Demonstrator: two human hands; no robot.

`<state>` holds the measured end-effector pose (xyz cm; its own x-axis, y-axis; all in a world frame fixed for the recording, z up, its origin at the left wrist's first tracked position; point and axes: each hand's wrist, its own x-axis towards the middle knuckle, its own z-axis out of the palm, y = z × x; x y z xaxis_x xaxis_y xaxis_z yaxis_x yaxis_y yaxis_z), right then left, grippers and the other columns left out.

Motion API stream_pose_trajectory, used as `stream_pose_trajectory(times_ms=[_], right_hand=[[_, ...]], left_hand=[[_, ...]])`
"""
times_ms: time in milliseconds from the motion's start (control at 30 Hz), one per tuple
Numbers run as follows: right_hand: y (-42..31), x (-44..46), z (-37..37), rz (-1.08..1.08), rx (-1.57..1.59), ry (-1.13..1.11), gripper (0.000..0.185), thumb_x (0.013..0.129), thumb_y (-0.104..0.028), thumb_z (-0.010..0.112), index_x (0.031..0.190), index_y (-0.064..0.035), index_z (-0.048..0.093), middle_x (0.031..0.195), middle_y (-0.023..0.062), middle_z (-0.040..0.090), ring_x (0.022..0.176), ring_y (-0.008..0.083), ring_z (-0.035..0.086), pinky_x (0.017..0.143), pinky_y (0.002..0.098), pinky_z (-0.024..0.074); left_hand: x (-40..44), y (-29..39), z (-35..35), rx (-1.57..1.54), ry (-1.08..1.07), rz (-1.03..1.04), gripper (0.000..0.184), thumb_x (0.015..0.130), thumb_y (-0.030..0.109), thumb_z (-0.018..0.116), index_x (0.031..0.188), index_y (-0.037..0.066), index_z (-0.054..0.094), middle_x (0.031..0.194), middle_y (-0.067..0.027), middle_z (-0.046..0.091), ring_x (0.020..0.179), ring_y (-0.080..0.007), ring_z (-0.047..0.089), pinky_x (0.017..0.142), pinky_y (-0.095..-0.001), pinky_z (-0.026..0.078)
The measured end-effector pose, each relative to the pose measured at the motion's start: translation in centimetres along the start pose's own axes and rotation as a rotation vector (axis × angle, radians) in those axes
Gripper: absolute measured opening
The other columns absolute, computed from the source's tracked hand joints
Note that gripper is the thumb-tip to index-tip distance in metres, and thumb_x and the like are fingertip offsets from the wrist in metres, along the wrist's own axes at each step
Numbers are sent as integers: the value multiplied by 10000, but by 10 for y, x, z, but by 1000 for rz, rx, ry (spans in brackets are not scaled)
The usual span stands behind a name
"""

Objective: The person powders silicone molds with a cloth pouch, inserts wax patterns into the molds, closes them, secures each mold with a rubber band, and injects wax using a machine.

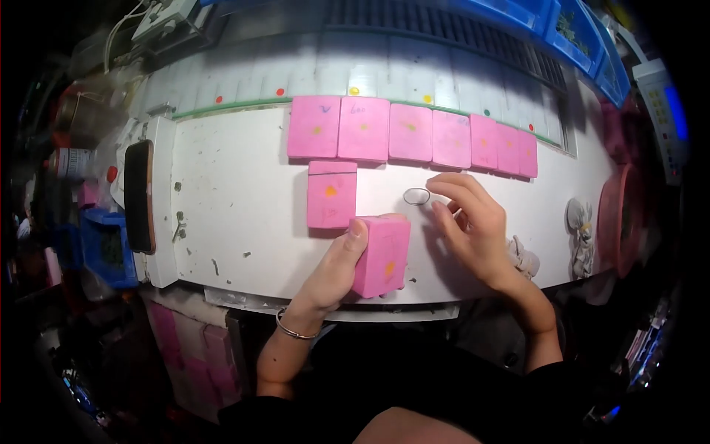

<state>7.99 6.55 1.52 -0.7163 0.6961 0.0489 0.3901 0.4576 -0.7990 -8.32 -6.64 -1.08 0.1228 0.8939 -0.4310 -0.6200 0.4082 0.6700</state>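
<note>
My left hand (pixel 342 260) is wrapped round a pink block (pixel 384 259) with a yellow mark, held upright near the table's front edge. My right hand (pixel 472 229) is open and holds nothing, its thumb and fingers apart. Just left of its fingertips a thin dark ring (pixel 416 196) lies on the white table (pixel 222 222). Behind the held block, another pink block (pixel 331 200) with a dark line across its top part lies flat. A row of several pink blocks (pixel 410 133) stretches along the green strip at the back.
A phone (pixel 139 196) lies at the left on a white ledge. Blue bins (pixel 584 44) stand at the back right, and a blue crate (pixel 107 248) is at the left. Small grey-white figures (pixel 580 237) and a pink basin (pixel 620 222) are on the right.
</note>
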Motion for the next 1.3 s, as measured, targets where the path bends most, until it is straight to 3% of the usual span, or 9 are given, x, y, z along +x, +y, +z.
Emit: stream_pose_trajectory(times_ms=[100, 167, 333, 600, 833, 1000, 1067, 1133, 1300], right_hand=[[-29, 3, -12, -227, -80, -99, 457, 747, -82, 683, 1163, 6, 515, 1141, 172, 529, 874, 268, 589, 732, 327, 488], [-35, 0, -9, -428, -79, -322, 726, 683, -48, 683, 1306, 95, 338, 1246, 253, 421, 1128, 413, 441, 946, 426, 399], [-27, -11, 10, -500, -115, -78, 716, 589, 31, 629, 1252, 125, 378, 1207, 255, 430, 1117, 408, 449, 955, 447, 391], [-12, -25, 17, -630, -128, 353, 626, 637, -66, 718, 1184, 81, 452, 1169, 238, 465, 1080, 394, 481, 924, 462, 418], [-24, -28, -13, -648, -122, 306, 564, 694, -192, 750, 1148, 37, 506, 1120, 205, 504, 944, 322, 520, 760, 376, 456], [-28, -42, -23, -650, 91, -22, 257, 690, -188, 762, 820, -18, 620, 740, 69, 602, 638, 180, 539, 595, 304, 425], [-28, -39, -21, -652, 71, 36, 169, 726, -130, 738, 763, -22, 614, 646, 37, 584, 521, 140, 527, 523, 270, 427], [-34, -40, -23, -289, 223, 23, 107, 772, -46, 687, 841, -11, 613, 649, 49, 585, 498, 117, 542, 476, 244, 430], [-39, -34, -19, -82, 291, 102, 263, 767, -47, 700, 1001, -18, 584, 678, 40, 578, 520, 107, 542, 475, 240, 433]], left_hand=[[1, 1, 7, -106, -75, 22, 619, 961, 497, 264, 1249, -28, 421, 1063, -116, 569, 964, -174, 565, 838, -291, 470], [7, 0, 22, 196, 74, 215, 644, 942, 526, 314, 1283, -17, 374, 1007, -90, 552, 910, -147, 555, 683, -262, 487], [10, 4, 48, 162, 110, 369, 630, 946, 502, 327, 1292, -24, 349, 1093, -105, 518, 937, -159, 552, 719, -290, 518], [19, 6, 68, -116, 205, 320, 636, 943, 531, 268, 1228, -20, 409, 1058, -118, 536, 948, -169, 572, 735, -315, 549], [20, 5, 76, -136, 220, 316, 631, 940, 542, 253, 1099, -23, 484, 995, -114, 567, 869, -160, 599, 708, -313, 554], [26, 9, 67, -112, 299, 426, 737, 936, 581, 132, 1145, -25, 495, 936, -88, 589, 771, -137, 581, 703, -282, 507], [25, 9, 71, -40, 357, 441, 763, 932, 588, 106, 1126, -27, 513, 876, -82, 594, 696, -126, 564, 647, -271, 501], [23, 8, 69, 93, 300, 452, 694, 953, 536, 160, 1008, -27, 563, 862, -79, 612, 732, -111, 582, 652, -251, 508], [24, 2, 74, 237, 336, 509, 677, 964, 514, 193, 934, -32, 591, 786, -63, 617, 678, -101, 574, 635, -234, 496]])
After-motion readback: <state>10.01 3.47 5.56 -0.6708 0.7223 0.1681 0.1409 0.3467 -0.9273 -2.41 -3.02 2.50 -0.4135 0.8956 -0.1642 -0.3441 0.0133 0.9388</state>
